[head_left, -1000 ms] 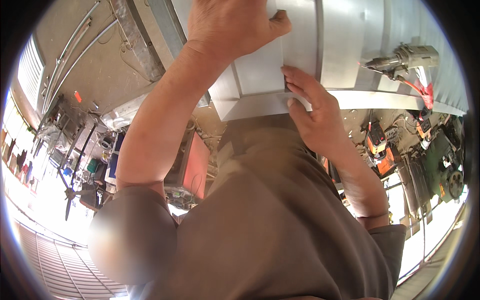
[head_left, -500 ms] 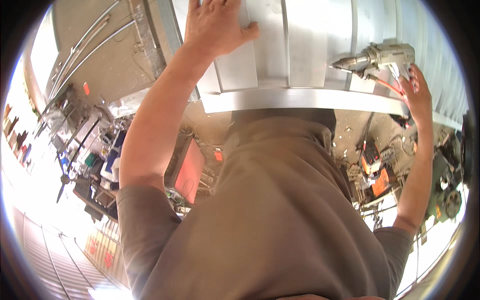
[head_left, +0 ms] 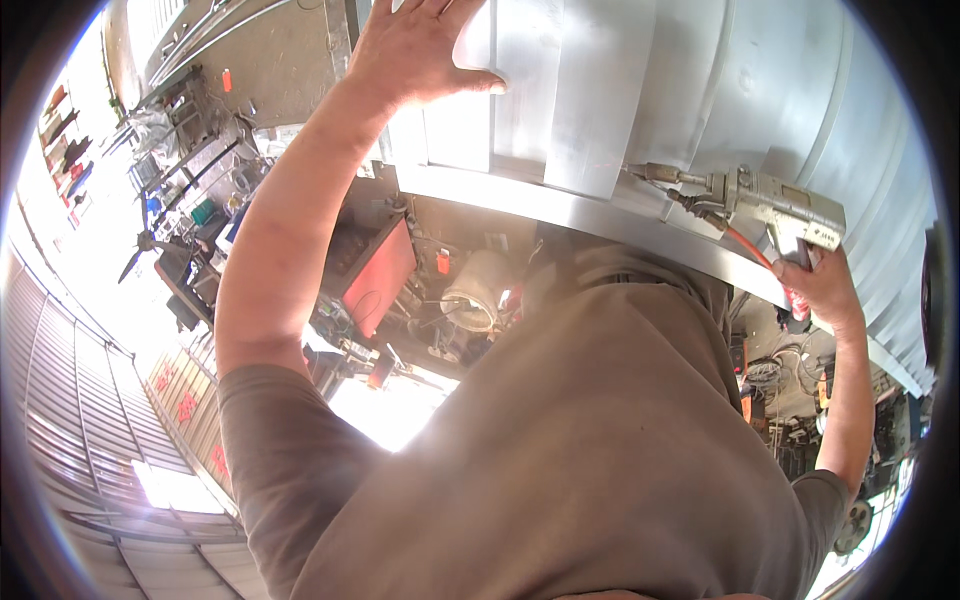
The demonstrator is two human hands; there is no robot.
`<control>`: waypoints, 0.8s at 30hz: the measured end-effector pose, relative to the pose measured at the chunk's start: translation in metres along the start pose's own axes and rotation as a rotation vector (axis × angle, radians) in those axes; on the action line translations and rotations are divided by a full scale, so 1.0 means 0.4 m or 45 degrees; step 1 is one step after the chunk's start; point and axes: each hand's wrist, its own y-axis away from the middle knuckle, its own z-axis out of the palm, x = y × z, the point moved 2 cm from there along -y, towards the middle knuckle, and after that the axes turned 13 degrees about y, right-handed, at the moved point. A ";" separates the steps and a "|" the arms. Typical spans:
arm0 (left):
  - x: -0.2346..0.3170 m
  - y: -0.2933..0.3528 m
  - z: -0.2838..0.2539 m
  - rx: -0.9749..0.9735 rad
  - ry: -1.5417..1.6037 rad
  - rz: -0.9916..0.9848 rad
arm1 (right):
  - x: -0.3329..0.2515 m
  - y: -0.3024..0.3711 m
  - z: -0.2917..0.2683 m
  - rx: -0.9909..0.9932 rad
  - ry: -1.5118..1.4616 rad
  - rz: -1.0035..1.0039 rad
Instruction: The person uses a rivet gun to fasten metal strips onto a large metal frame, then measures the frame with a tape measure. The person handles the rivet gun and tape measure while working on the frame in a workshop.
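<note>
Head view: my right hand [head_left: 826, 288] is closed around the handle of the grey power tool [head_left: 785, 208], near the close edge of the metal sheet [head_left: 600, 90]; its long axis runs leftward, nose away from this grip. My left hand [head_left: 412, 48], farther off, spreads open.

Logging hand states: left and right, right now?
Left hand: open, spread at the metal panel; contact unclear.
Right hand: closed, holding the grey power tool.
</note>
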 end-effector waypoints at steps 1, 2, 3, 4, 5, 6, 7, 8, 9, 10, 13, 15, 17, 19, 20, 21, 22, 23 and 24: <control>0.001 0.000 -0.003 -0.018 0.021 -0.017 | -0.006 0.005 -0.005 -0.118 -0.067 0.022; 0.002 -0.001 -0.005 -0.034 0.042 -0.035 | -0.010 0.006 0.000 -0.173 0.019 0.098; 0.004 0.000 -0.007 -0.048 0.073 -0.039 | -0.020 0.019 -0.004 -0.183 0.148 0.126; 0.006 0.000 -0.008 -0.057 0.103 -0.046 | -0.041 0.030 -0.002 -0.232 0.212 0.004; 0.008 -0.001 -0.009 -0.061 0.132 -0.052 | -0.066 0.041 -0.005 -0.297 0.278 -0.080; 0.011 -0.001 -0.010 -0.040 0.100 -0.036 | -0.097 0.055 -0.006 -0.271 0.302 -0.197; 0.013 -0.001 -0.011 -0.020 0.066 -0.021 | -0.131 0.069 -0.006 -0.240 0.326 -0.313; 0.015 -0.001 -0.011 0.004 0.028 -0.004 | -0.170 0.084 -0.005 -0.206 0.351 -0.428; 0.014 -0.003 -0.009 0.005 0.025 -0.010 | -0.213 0.090 0.002 -0.114 0.353 -0.654; 0.014 -0.003 -0.006 0.001 0.027 -0.020 | -0.249 0.086 -0.005 -0.251 0.363 -0.562; 0.012 0.002 0.008 -0.044 0.056 -0.086 | -0.344 0.020 0.049 -0.508 0.128 -0.493; 0.009 0.005 0.019 -0.087 0.047 -0.155 | -0.399 -0.030 0.103 -0.628 -0.104 -0.441; 0.005 0.007 0.023 -0.052 0.052 -0.134 | -0.447 -0.083 0.147 -0.706 -0.143 -0.371; 0.004 0.007 0.025 -0.055 0.091 -0.135 | -0.481 -0.127 0.185 -0.767 0.036 -0.278; 0.003 0.007 0.025 -0.060 0.104 -0.141 | -0.495 -0.142 0.218 -0.747 -0.035 -0.355; 0.003 0.007 0.022 -0.062 0.119 -0.146 | -0.506 -0.151 0.232 -0.762 -0.055 -0.355; 0.002 0.007 0.021 -0.062 0.129 -0.149 | -0.515 -0.164 0.246 -0.775 -0.071 -0.353; 0.002 0.005 0.017 -0.063 0.153 -0.151 | -0.522 -0.172 0.259 -0.790 -0.106 -0.367; 0.001 0.005 0.015 -0.066 0.178 -0.152 | -0.524 -0.176 0.274 -0.792 -0.078 -0.346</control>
